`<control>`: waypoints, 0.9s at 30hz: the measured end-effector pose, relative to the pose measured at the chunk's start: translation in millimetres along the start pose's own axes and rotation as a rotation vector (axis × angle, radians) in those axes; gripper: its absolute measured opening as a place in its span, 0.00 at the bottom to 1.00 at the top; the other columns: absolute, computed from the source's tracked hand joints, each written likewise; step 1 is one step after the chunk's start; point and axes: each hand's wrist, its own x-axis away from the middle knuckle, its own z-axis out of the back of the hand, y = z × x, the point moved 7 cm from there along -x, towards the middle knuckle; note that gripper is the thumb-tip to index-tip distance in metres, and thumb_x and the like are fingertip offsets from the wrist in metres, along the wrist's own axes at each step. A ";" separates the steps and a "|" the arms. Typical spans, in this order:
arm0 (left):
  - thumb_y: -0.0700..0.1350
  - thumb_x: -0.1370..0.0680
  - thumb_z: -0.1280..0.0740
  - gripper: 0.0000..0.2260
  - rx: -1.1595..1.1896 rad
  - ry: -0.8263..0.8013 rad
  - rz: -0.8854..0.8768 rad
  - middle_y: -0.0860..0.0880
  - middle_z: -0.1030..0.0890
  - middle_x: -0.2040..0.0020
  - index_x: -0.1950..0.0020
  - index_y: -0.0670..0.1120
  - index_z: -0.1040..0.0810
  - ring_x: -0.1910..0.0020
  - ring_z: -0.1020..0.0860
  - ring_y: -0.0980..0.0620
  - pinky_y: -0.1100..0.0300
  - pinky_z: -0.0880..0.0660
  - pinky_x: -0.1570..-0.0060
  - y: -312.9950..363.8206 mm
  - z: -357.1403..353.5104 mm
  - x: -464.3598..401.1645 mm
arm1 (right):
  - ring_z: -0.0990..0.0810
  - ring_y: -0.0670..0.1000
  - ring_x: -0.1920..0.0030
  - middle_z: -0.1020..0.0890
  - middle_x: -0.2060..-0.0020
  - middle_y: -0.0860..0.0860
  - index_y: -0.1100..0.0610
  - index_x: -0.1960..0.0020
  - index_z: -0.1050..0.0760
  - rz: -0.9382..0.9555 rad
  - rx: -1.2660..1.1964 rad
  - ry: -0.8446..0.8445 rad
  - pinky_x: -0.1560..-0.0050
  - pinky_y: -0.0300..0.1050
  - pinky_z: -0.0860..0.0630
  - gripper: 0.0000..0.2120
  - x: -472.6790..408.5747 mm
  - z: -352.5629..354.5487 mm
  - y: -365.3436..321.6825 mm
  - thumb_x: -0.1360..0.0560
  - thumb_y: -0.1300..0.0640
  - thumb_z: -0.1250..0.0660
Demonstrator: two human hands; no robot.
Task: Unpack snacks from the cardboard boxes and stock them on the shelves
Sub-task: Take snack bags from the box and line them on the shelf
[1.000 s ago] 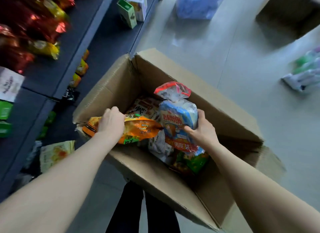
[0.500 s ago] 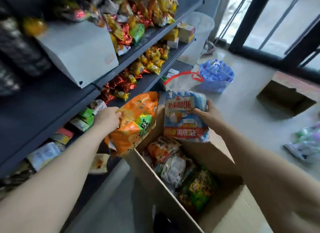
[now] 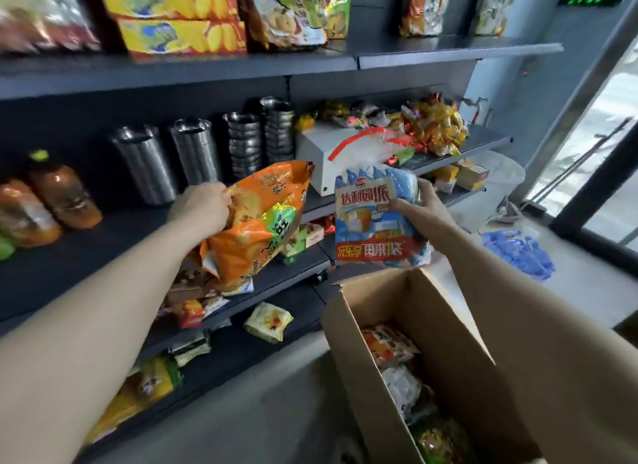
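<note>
Holding two snack bags (image 3: 262, 218) (one per hand (image 3: 202, 206))

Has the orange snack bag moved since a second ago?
Yes. The orange bag, gripped by the left hand, has come up out of the cardboard box and now hangs in front of the shelves.

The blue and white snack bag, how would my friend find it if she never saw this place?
Look at the open cardboard box at the bottom right. Just above it, the right hand holds up the blue and white snack bag in front of the shelves. Unlike the orange bag in the left hand, it has a red band along the bottom.
</note>
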 end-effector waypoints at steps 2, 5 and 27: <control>0.49 0.16 0.45 0.14 -0.016 0.039 0.052 0.43 0.22 0.52 0.55 0.47 0.25 0.54 0.26 0.42 0.53 0.33 0.57 -45.5 38.7 31.3 | 0.15 0.56 0.50 0.23 0.36 0.49 0.31 0.26 0.49 0.080 0.043 -0.040 0.47 0.60 0.18 0.39 27.4 -35.7 -36.0 0.28 0.42 0.28; 0.47 0.16 0.44 0.13 -0.040 0.095 0.157 0.42 0.20 0.48 0.54 0.47 0.22 0.48 0.23 0.39 0.53 0.34 0.54 -113.0 98.7 75.7 | 0.16 0.51 0.45 0.26 0.30 0.44 0.23 0.28 0.53 0.225 0.026 -0.128 0.46 0.54 0.18 0.38 64.1 -91.2 -91.5 0.25 0.41 0.30; 0.48 0.15 0.43 0.16 0.135 0.465 0.555 0.40 0.20 0.48 0.51 0.39 0.21 0.46 0.23 0.40 0.50 0.27 0.47 -398.2 381.7 277.0 | 0.14 0.51 0.53 0.20 0.40 0.50 0.44 0.25 0.43 0.692 -0.306 -0.500 0.51 0.53 0.16 0.32 199.2 -372.1 -468.3 0.23 0.48 0.30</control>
